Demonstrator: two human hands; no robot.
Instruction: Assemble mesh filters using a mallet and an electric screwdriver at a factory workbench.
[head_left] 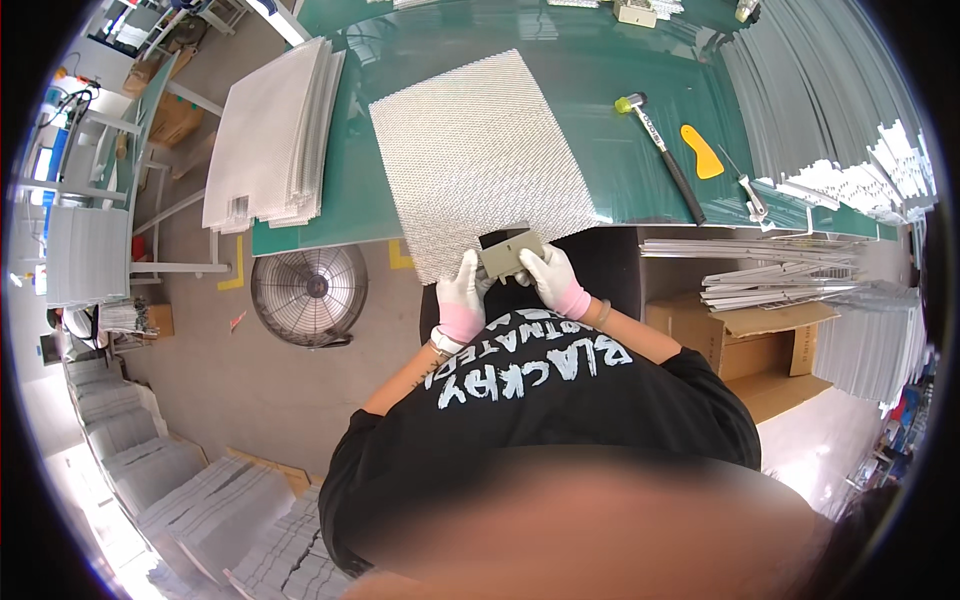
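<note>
Both my hands wear white gloves with pink cuffs, and they are close together at the table's near edge. Between them is a small beige-grey box-shaped metal piece (508,256) with a dark upper side. My left hand (463,296) grips its left end. The fingers of my right hand (549,278) close on its right end. The piece is held over the near edge of a pale metal mesh sheet (475,150), which lies flat on the green table (620,190) and overhangs its front edge.
Right of the sheet lie a mallet (662,152), a yellow scraper (702,153) and a thin white-handled tool (750,197). A stack of mesh panels (270,135) sits left, grey panels (815,90) far right. Below are a floor fan (310,295) and an open cardboard box (765,355).
</note>
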